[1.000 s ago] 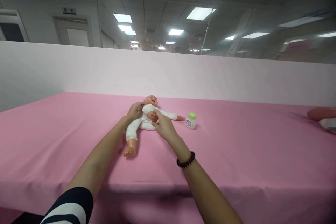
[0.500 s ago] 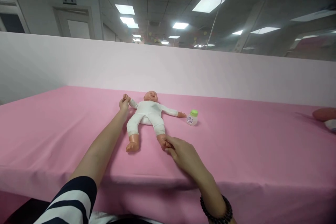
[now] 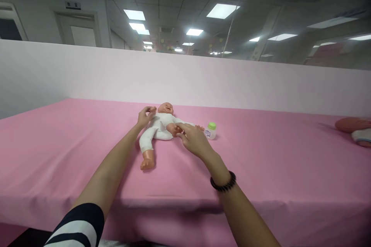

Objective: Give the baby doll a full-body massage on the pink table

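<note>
A baby doll (image 3: 161, 122) in a white suit lies on its back on the pink-covered table, its head toward the white partition. My left hand (image 3: 145, 116) is closed round the doll's hand and holds that arm bent up by the shoulder. With my right hand (image 3: 193, 137) I grip the doll's foot, on the side toward the bottle; that leg is folded up over the belly. The other leg (image 3: 148, 158) lies straight toward me. Just beyond the doll's outstretched hand stands a small clear bottle (image 3: 210, 131) with a green cap.
Pink cloth (image 3: 275, 162) covers the table and drapes over its front edge. A white partition (image 3: 203, 81) runs along the back, with glass above it. At the far right lies part of another doll (image 3: 355, 125).
My right hand has pushed the doll's foot up and away from me, bending the leg over the belly. My left hand has brought the doll's arm inward, toward its head.
</note>
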Demonstrator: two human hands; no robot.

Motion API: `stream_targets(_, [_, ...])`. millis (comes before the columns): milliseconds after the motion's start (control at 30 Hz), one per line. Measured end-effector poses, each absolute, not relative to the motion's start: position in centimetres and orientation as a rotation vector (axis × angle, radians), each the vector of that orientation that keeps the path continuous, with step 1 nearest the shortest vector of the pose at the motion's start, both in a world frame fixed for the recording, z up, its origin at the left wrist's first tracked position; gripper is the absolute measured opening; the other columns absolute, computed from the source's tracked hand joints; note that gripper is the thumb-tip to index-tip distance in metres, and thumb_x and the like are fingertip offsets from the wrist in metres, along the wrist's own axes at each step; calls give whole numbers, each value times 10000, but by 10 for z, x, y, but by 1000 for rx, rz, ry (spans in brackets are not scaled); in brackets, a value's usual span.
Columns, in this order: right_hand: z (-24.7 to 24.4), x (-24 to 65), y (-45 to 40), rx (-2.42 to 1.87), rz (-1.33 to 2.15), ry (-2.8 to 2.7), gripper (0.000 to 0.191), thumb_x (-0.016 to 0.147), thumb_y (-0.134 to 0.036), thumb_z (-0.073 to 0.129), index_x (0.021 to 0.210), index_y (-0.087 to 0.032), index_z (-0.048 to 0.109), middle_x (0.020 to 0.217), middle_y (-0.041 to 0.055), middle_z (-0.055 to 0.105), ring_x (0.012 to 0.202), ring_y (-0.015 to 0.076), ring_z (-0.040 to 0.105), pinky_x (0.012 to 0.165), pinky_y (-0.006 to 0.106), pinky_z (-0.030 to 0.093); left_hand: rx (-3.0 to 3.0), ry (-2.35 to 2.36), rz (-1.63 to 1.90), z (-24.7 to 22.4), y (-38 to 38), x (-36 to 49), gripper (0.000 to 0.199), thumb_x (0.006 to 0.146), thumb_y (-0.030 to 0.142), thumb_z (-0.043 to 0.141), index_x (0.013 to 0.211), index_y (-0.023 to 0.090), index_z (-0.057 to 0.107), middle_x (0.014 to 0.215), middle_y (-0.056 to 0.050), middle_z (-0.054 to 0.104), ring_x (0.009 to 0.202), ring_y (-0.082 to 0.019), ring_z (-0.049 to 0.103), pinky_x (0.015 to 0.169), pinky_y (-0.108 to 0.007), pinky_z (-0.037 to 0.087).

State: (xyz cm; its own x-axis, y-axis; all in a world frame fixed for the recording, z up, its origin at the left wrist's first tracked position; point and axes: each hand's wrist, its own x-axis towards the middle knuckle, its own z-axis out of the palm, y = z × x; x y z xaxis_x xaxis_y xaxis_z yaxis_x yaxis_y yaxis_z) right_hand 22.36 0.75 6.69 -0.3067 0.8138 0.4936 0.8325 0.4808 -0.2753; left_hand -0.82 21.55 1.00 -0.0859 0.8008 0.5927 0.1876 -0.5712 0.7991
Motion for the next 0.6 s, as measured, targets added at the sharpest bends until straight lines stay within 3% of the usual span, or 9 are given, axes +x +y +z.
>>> stream_targets(133, [48, 250, -50, -1355, -33, -2308, 175, 938, -142, 503, 968, -253, 635, 916, 21, 680, 774, 185, 626, 649, 276, 378, 1476, 1226, 1816, 8, 227, -25, 229, 949, 284, 605, 1142, 170, 651, 1201, -107, 668, 1058, -219, 637, 956, -410, 526])
stream_targets(300, [32, 261, -60, -1431, -191, -2325, 303, 964, -107, 425, 1130, -265, 624, 966, 38, 680, 780, 192, 632, 599, 276, 347, 1392, 1268, 1833, 7, 230, -26, 340, 970, 365, 615, 1239, 156, 616, 1231, -102, 640, 1048, -229, 648, 893, -430, 562])
stream_targets(433, [55, 241, -15, -1376, -223, -2254, 380, 936, -65, 430, 1205, -256, 619, 1094, 60, 691, 953, 212, 637, 655, 278, 379, 1536, 1195, 1815, 12, 224, -9, 218, 891, 235, 653, 1103, 191, 680, 1179, -87, 694, 1070, -214, 654, 977, -375, 502])
stream_targets(600, [73, 212, 44, -1391, -188, -2224, 369, 934, -71, 461, 1215, -250, 621, 1163, 51, 684, 901, 196, 631, 621, 276, 351, 2343, 1057, 1389, 9, 211, -2, 294, 762, 187, 685, 1045, 256, 725, 1055, -52, 747, 1035, -271, 666, 1021, -430, 438])
